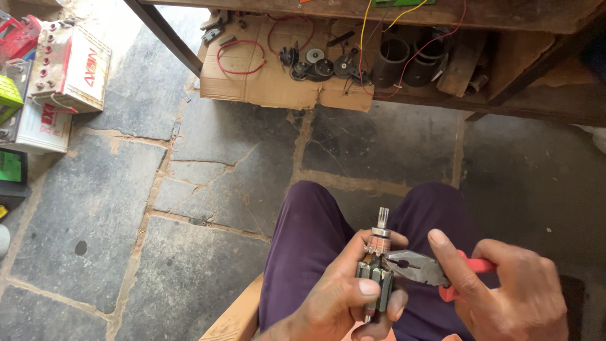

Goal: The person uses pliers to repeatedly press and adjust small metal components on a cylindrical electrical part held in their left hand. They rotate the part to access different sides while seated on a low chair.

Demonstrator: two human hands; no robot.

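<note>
- Red-handled pliers (435, 271) sit in your right hand (511, 293); the fingers are wrapped around the handles and the forefinger lies along the grey metal head.
- The plier nose points left and meets the upper part of the motor armature (376, 271), just below its copper-coloured collar — whether the nose is clamped on anything there is too small to tell.
- Your left hand (334, 303) is closed around the armature, thumb across its front, holding it upright with the steel shaft (382, 218) pointing up, away from you.
- The armature is held above your lap, between your knees in dark purple trousers (303, 240), low in the centre of the view.
- Beneath you shows the edge of a wooden seat (237, 319); the floor (126, 240) is grey stone slabs with sandy joints.
- Ahead, on a low wooden shelf (536, 95), a sheet of cardboard (278, 82) carries loops of red wire (240, 57), small black round parts (319, 66) and two dark cylindrical housings (407, 60).
- At far left stand white box-shaped batteries (66, 66) — well apart from both hands.
</note>
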